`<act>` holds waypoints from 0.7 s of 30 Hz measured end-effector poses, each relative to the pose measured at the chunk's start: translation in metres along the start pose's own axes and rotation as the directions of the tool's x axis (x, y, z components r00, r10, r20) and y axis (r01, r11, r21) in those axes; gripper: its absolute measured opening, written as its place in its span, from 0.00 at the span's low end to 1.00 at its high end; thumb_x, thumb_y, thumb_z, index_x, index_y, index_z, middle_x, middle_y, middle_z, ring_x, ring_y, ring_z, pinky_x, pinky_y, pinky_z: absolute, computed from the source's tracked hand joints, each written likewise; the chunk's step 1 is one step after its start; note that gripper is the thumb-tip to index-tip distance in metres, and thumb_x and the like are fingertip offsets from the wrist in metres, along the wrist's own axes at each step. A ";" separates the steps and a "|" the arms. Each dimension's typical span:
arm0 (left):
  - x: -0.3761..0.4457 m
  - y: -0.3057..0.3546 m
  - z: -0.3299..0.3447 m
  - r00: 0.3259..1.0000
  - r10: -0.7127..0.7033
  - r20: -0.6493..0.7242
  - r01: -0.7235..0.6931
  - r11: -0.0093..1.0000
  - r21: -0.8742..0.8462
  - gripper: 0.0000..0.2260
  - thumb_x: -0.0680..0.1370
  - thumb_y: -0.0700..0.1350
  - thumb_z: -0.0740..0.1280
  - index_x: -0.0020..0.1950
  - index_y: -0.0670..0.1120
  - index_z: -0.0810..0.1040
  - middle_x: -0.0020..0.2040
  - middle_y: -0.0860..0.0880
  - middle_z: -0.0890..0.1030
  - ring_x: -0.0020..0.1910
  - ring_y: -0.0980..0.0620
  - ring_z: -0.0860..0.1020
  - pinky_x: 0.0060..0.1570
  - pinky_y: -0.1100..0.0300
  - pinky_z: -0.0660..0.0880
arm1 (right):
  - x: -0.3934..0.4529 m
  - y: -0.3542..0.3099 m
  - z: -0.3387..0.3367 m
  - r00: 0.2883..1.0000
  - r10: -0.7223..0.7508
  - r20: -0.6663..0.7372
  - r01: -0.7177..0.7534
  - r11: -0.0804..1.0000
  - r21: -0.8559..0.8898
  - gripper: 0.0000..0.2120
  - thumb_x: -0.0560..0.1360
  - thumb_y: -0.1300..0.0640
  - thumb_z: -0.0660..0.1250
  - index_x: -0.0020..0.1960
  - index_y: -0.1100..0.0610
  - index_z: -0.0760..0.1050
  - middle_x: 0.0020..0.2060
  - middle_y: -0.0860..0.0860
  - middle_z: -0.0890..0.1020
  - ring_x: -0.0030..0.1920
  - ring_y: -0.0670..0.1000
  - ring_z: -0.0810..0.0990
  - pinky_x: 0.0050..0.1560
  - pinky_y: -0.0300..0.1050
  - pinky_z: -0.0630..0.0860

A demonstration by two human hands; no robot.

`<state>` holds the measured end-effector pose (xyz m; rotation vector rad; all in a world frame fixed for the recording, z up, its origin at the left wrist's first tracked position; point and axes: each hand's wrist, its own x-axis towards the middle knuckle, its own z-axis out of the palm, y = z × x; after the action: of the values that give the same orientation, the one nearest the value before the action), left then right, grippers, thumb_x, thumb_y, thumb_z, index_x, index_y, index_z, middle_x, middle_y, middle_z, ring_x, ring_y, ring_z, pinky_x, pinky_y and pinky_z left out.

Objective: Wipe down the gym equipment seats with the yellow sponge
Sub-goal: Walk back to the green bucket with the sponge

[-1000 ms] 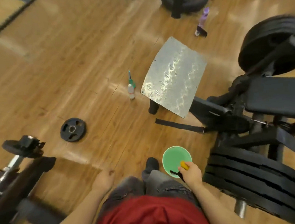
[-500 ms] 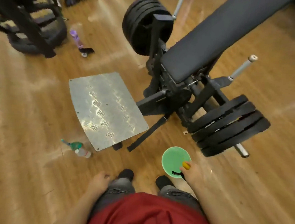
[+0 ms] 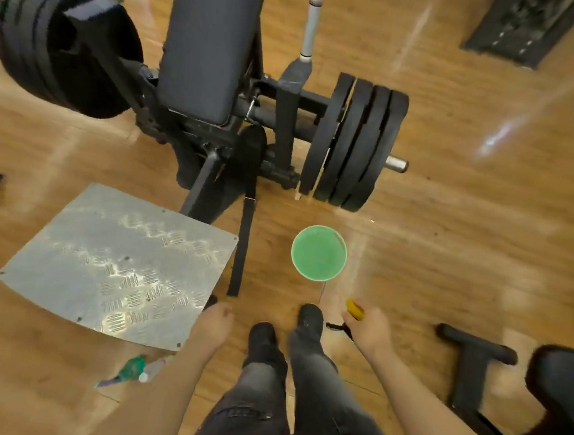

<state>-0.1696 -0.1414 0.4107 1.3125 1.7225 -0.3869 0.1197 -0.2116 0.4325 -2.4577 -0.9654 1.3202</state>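
Green bucket (image 3: 319, 253) sits on the wood floor (image 3: 466, 231) ahead of our feet; its inside looks plain green and we can't tell if it holds liquid. Two bottles (image 3: 136, 368) lie on the floor by our left forearm, contents unclear. Our right hand (image 3: 368, 328) is curled round the yellow sponge (image 3: 355, 309), with a black strap hanging under it, just short of the bucket. Our left hand (image 3: 215, 318) hangs loose and holds nothing. Black padded bench (image 3: 210, 39) stands straight ahead with weight plates (image 3: 353, 140) at its side and a steel tread plate (image 3: 117, 265) to the left. No readable writing.
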 end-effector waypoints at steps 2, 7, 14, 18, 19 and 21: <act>0.016 0.026 0.003 0.999 0.053 0.007 -0.053 0.998 0.033 0.15 0.81 0.44 0.56 0.65 0.46 0.74 0.64 0.45 0.76 0.62 0.45 0.74 0.61 0.54 0.70 | 0.015 0.006 0.006 1.000 -0.011 -0.007 0.011 1.000 -0.019 0.10 0.74 0.57 0.68 0.35 0.52 0.72 0.33 0.50 0.76 0.38 0.57 0.76 0.34 0.43 0.67; 0.077 0.071 0.022 0.993 0.115 0.028 -0.117 0.988 0.099 0.13 0.81 0.45 0.57 0.64 0.47 0.75 0.62 0.46 0.78 0.60 0.45 0.76 0.58 0.54 0.72 | 0.080 0.008 0.029 0.999 -0.014 -0.033 0.012 0.999 -0.049 0.15 0.76 0.55 0.67 0.61 0.57 0.76 0.54 0.53 0.78 0.55 0.55 0.76 0.53 0.42 0.70; 0.188 0.115 0.082 0.984 0.173 -0.047 -0.166 0.978 0.125 0.15 0.81 0.45 0.58 0.67 0.50 0.73 0.65 0.50 0.76 0.63 0.50 0.74 0.61 0.56 0.71 | 0.208 0.036 0.088 0.997 -0.056 0.043 0.058 0.997 -0.055 0.19 0.76 0.57 0.67 0.66 0.56 0.73 0.61 0.53 0.75 0.61 0.53 0.73 0.62 0.43 0.69; 0.247 0.130 0.127 0.976 0.207 -0.060 -0.200 0.974 0.110 0.16 0.81 0.44 0.58 0.68 0.50 0.72 0.66 0.50 0.74 0.63 0.51 0.74 0.60 0.58 0.71 | 0.271 0.063 0.124 0.993 -0.090 0.072 0.095 0.993 -0.068 0.20 0.75 0.58 0.68 0.66 0.56 0.72 0.62 0.53 0.74 0.62 0.53 0.73 0.66 0.44 0.69; 0.261 0.131 0.138 0.976 0.214 -0.044 -0.208 0.971 0.116 0.16 0.81 0.43 0.58 0.68 0.50 0.72 0.66 0.50 0.74 0.62 0.51 0.74 0.59 0.58 0.71 | 0.284 0.069 0.131 0.993 -0.092 0.075 0.097 0.993 -0.064 0.20 0.75 0.58 0.68 0.66 0.56 0.72 0.62 0.53 0.74 0.63 0.52 0.73 0.66 0.43 0.68; 0.287 0.134 0.159 0.973 0.231 -0.009 -0.228 0.964 0.138 0.16 0.80 0.42 0.58 0.67 0.50 0.73 0.65 0.49 0.75 0.61 0.51 0.75 0.58 0.59 0.71 | 0.309 0.081 0.144 0.992 -0.095 0.079 0.101 0.992 -0.078 0.19 0.75 0.58 0.68 0.66 0.57 0.72 0.63 0.52 0.73 0.63 0.52 0.72 0.67 0.42 0.67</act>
<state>0.0162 -0.0287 0.1305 1.6034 1.5639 -0.3604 0.1622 -0.1008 0.1030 -2.3998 -1.1656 1.3752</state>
